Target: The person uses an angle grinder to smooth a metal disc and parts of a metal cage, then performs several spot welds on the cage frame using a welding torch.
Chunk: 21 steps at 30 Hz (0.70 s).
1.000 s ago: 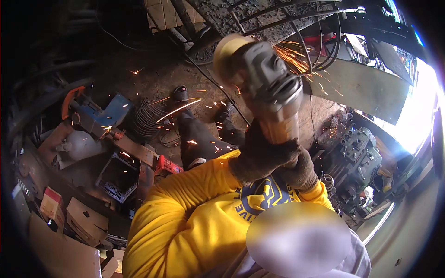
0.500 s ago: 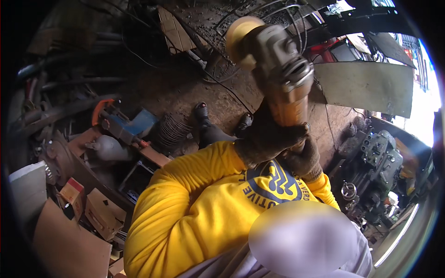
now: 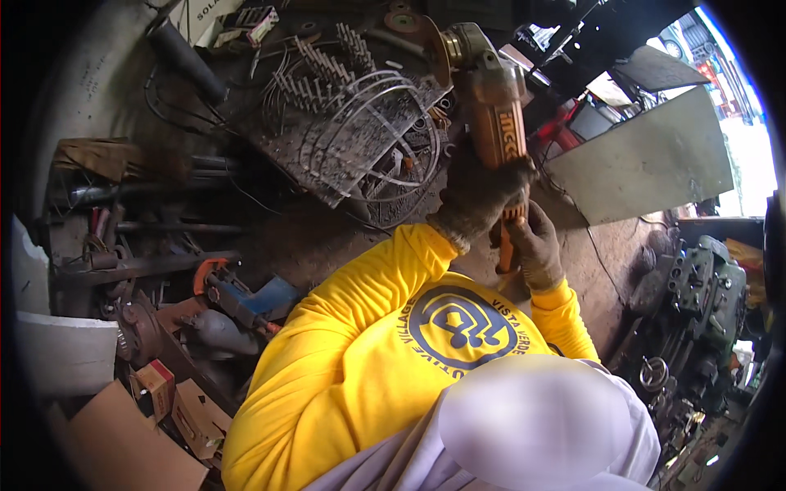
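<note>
Above the metal rack (image 3: 360,139), both gloved hands' grip (image 3: 499,204) stays clenched round the angle grinder (image 3: 491,106)

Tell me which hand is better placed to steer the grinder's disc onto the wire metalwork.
Probably the left hand: it grips the grinder body nearer the disc, beside the wire metalwork. The right hand holds the rear end, farther back.

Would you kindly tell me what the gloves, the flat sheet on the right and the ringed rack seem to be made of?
Gloves: apparently knitted fabric, dark and grimy, with a ribbed cuff.
Flat sheet: probably sheet metal, dull grey, thin with straight edges.
Ringed rack: seemingly bare steel wire and strips, grey and dirty.
</note>
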Tool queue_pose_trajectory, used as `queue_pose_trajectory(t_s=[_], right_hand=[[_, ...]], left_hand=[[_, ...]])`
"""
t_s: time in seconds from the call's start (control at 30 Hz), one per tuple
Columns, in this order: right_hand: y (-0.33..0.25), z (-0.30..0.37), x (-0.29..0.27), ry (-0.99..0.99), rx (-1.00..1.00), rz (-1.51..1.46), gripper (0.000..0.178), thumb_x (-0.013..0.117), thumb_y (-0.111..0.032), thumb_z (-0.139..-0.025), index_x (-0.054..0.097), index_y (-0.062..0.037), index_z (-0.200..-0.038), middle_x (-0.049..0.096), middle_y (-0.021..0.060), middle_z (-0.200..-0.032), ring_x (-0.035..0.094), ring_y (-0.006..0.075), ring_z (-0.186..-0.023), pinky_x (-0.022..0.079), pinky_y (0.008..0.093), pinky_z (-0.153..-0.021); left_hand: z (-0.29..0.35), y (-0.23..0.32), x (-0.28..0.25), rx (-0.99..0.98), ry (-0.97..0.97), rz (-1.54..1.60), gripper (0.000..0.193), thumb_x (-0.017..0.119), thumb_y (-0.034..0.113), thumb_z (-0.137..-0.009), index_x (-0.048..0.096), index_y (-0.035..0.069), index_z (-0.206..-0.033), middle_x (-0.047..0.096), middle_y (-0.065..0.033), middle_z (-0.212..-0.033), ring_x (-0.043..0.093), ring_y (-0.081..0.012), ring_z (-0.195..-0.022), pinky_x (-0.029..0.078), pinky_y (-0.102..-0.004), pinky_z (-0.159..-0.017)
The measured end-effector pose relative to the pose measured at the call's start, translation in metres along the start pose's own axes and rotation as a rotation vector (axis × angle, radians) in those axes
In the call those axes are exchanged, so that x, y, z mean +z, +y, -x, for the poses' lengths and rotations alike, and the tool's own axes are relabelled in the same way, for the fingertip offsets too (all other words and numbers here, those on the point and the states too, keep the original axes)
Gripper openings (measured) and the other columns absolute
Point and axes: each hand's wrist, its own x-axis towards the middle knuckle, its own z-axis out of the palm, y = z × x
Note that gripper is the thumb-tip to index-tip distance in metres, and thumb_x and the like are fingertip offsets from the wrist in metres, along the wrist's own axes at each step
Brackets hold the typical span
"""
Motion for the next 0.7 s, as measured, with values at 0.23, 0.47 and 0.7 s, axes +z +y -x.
queue_pose_trajectory(t_s=[0.23,0.47,0.7], right_hand=[[0.011,-0.09,-0.072,0.13,-0.22,0.665,0.056,0.077,-0.016,-0.079,0.053,-0.0032,-0.128,0.068,0.0084,-0.094,0.064,0.0117,-0.069,0.052,0.0267,-0.059],[-0.059,-0.218,-0.13,-0.328,0.299,0.332,0.032,0.067,-0.024,-0.086,0.062,-0.0085,-0.113,0.06,0.0008,-0.075,0.054,0.0087,-0.058,0.043,0.0255,-0.046],[-0.064,-0.326,-0.158,-0.499,0.234,0.491,0.027,0.067,-0.03,-0.086,0.066,-0.0056,-0.098,0.059,-0.0002,-0.07,0.052,0.0104,-0.054,0.039,0.026,-0.047]], left_hand=[[-0.075,-0.019,0.066,0.075,0.404,-0.499,0.062,0.086,0.03,-0.076,0.052,-0.002,-0.116,0.064,-0.0116,-0.099,0.066,-0.0221,-0.083,0.055,-0.0353,-0.075],[-0.064,0.009,0.06,-0.153,-0.146,-0.487,0.046,0.07,0.012,-0.09,0.048,-0.002,-0.128,0.058,-0.0118,-0.114,0.058,-0.0149,-0.106,0.051,-0.0321,-0.089],[0.078,0.009,0.01,-0.257,0.362,-0.332,0.058,0.072,0.017,-0.091,0.045,-0.003,-0.139,0.058,-0.0097,-0.118,0.059,-0.0186,-0.11,0.05,-0.0343,-0.095]])
